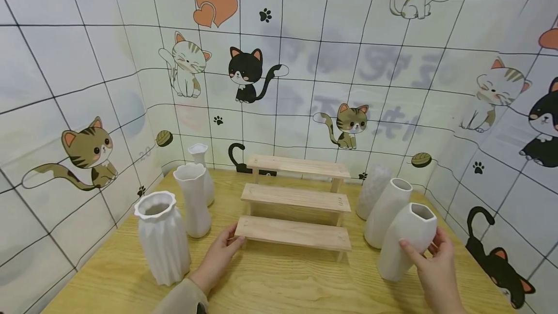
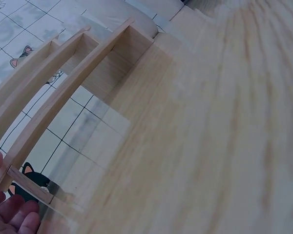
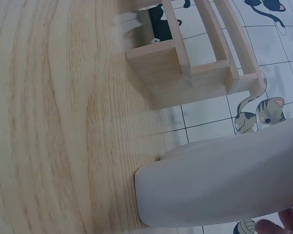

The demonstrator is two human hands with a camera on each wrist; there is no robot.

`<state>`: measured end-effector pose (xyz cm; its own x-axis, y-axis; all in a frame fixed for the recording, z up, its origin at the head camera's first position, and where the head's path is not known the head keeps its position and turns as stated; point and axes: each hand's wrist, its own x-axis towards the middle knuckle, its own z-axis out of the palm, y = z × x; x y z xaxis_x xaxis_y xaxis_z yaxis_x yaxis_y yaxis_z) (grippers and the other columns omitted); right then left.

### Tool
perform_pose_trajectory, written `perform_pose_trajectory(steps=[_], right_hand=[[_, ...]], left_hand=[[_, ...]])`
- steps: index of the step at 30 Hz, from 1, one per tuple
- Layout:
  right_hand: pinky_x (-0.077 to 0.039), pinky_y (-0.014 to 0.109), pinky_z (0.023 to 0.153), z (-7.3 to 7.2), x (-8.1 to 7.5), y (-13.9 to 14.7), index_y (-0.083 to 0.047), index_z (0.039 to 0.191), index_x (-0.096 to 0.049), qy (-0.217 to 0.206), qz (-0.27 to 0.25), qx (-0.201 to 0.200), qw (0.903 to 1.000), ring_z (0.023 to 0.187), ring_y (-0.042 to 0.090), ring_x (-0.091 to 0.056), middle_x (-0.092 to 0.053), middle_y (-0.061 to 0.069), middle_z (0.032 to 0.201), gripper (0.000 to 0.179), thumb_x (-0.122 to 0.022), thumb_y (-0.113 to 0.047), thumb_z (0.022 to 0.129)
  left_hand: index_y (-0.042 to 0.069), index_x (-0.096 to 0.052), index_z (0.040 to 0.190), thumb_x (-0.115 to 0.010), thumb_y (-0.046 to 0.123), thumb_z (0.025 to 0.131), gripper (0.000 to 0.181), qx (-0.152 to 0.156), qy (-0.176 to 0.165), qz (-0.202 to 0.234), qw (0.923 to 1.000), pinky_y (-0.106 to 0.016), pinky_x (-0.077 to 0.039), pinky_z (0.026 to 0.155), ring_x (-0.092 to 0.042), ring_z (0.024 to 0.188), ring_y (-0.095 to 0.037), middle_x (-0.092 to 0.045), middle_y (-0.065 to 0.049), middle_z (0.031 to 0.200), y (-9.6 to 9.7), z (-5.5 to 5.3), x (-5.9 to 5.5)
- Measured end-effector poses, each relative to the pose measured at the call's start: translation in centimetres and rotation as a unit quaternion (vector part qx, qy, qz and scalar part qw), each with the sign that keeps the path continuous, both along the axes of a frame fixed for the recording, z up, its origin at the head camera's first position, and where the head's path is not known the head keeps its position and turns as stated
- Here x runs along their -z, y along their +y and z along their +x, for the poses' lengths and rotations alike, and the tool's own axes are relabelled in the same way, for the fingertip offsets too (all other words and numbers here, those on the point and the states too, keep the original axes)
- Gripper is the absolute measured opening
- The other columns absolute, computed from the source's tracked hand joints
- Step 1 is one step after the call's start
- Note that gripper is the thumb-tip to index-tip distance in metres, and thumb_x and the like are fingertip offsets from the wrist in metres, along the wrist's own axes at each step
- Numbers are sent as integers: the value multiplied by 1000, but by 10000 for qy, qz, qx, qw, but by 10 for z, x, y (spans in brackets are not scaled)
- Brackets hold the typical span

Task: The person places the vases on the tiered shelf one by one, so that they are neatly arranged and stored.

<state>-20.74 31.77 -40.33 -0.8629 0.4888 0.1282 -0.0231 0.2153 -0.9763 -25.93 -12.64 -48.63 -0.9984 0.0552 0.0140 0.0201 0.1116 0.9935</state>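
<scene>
A three-step wooden display stand (image 1: 293, 232) is on the table. At the left end of its lowest step, my left hand (image 1: 221, 256) grips the corner, thumb in front; its curled fingertips (image 2: 27, 219) show beside the stand's leg in the left wrist view. On the right, my right hand (image 1: 436, 265) holds a white vase (image 1: 403, 243) with an angular mouth, thumb on the near side and fingers round the far side. This vase (image 3: 210, 183) stands on the tabletop in the right wrist view, where only a few fingertips (image 3: 278, 225) show.
Behind the held vase are a smooth white vase (image 1: 383, 214) and a textured one (image 1: 372, 190). Left of the stand are a pleated vase (image 1: 163, 246), a wavy-rimmed vase (image 1: 193, 202) and a slim one (image 1: 208, 183). Cat-print walls (image 1: 301, 62) enclose the wooden table (image 1: 279, 285).
</scene>
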Motion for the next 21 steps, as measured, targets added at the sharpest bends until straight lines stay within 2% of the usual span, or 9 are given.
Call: perform_pose_trajectory(steps=[3,8,11,15,21], right_hand=[[-40,8,71,0,2,3,-8,149,-23,90,146,-211,9996,102,8,-41,-38,-3,122,84,-76,-14,85],[-41,8,72,1,3,5,-18,139,-32,71,299,-405,9987,99,6,-42,-40,-7,116,68,-74,-14,86],[-42,10,71,1,2,6,-15,137,-33,-60,456,-437,9980,98,7,-42,-40,-3,117,65,-74,-18,87],[-42,10,69,1,0,5,-3,142,-28,-368,716,-385,9960,99,10,-42,-40,4,122,75,-73,-26,87],[-41,9,67,0,0,4,-1,146,-23,-584,741,-259,9952,104,17,-41,-37,9,129,85,-74,-32,86]], left_hand=[[3,-30,149,-61,40,94,74,33,43,20,10000,-50,-38,102,-42,127,-32,-38,-17,147,0,0,0],[2,-30,149,-61,39,94,72,57,103,16,9999,-50,-38,102,-44,126,-31,-39,-17,146,0,0,0],[2,-30,149,-61,39,94,73,83,114,36,9999,-50,-38,102,-44,125,-31,-39,-17,146,0,0,1],[2,-29,149,-61,38,94,73,105,115,60,9999,-50,-38,102,-43,125,-31,-38,-17,146,0,0,1],[3,-30,149,-60,38,95,72,72,90,45,9999,-49,-39,101,-44,124,-30,-40,-16,145,0,0,1]])
